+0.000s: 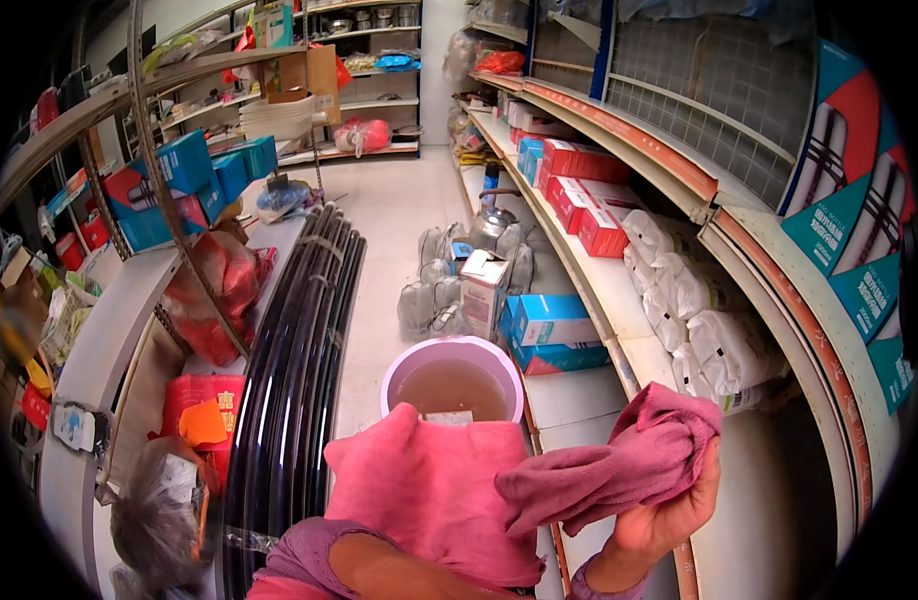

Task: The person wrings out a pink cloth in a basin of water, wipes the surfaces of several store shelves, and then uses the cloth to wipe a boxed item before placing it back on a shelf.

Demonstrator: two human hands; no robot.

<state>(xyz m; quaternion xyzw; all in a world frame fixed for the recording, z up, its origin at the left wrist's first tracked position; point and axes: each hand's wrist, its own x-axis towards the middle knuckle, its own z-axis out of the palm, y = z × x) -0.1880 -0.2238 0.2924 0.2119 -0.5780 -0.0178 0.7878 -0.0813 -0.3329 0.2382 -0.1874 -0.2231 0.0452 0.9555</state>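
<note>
My right hand is closed around a bunched, dusky-pink cloth, raised at the lower right beside the shelf edge. One end of the cloth trails left over a wide stretch of brighter pink fabric; whether that fabric is clothing I cannot tell. My left forearm crosses the lower edge with its mauve sleeve pushed up, and the left hand is out of sight. Just beyond the pink fabric, a round lilac basin on the floor holds murky water. Something pale shows at the water's near side, partly covered.
Shelving on the right carries red boxes and white plastic-wrapped packs. Blue boxes, a kettle and bagged items stand near the basin. Long dark glossy tubes lie at left, beside a metal rack and bags.
</note>
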